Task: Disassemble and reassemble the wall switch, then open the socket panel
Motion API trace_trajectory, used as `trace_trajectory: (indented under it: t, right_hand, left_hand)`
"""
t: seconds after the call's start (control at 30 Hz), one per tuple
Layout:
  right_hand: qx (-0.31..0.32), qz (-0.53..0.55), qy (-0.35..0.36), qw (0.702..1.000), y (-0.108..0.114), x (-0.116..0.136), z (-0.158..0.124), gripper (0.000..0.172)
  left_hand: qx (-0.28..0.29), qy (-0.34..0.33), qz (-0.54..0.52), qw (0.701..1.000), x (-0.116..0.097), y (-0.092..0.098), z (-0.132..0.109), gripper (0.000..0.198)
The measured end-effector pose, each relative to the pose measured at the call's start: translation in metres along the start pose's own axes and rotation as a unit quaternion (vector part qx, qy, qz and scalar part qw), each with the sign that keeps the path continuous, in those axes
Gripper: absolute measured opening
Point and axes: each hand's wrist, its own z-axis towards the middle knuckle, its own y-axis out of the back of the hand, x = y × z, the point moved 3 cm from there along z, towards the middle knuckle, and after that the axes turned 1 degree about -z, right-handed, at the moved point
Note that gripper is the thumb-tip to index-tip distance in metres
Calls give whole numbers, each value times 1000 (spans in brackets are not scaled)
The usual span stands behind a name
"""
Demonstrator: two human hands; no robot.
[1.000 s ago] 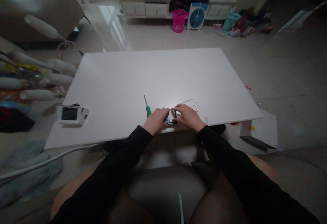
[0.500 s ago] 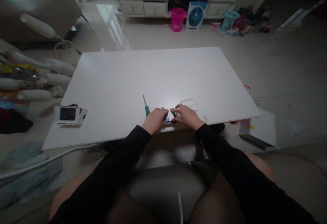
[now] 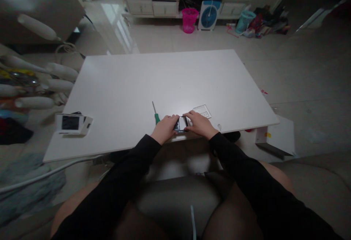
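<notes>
Between my hands, at the table's near edge, is a small flat rectangular device with a dark rim and a pale, partly black inner face. My left hand is closed round its left end, the fingertips at the far edge. At the right end my right hand grips it, with thumb and fingers on opposite edges. Fingers cover both ends of the device. A screwdriver with a green handle lies just left of my left hand, its shaft pointing away. Beyond my right hand rests a thin, pale rectangular cover, partly hidden by it.
On the white table, an open white box with a dark-screened panel stands at the left. A small clear piece lies near the right front edge. White padded rods stick up beside the table's left side.
My right fingers have shifted from over the device's inner face to its right edge, showing more of the pale area. The view has moved slightly; the screwdriver and cover lie as before.
</notes>
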Motion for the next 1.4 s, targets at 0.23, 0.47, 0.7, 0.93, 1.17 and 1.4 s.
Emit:
trace_trajectory:
  t: [0.23,0.47,0.7,0.93,1.17,1.4]
  right_hand:
    - [-19,-83,-127,988,16,-55,2,25]
    - [25,-129,-144,981,8,-67,2,36]
    - [4,-168,-120,978,5,-65,4,31]
    - [-15,-155,-117,981,5,-64,6,27]
    - [-165,-32,-67,984,30,-49,7,17]
    - [-303,218,122,920,41,6,-12,16]
  left_hand:
    - [-1,-5,5,1000,1,-1,1,57]
    - [0,-7,0,1000,-3,-1,1,57]
    - [6,-9,1,1000,-10,-2,1,56]
    - [-7,-25,-22,999,-10,-7,3,58]
    - [-72,-16,-184,980,5,3,4,62]
    - [-73,109,-599,790,10,27,-4,25]
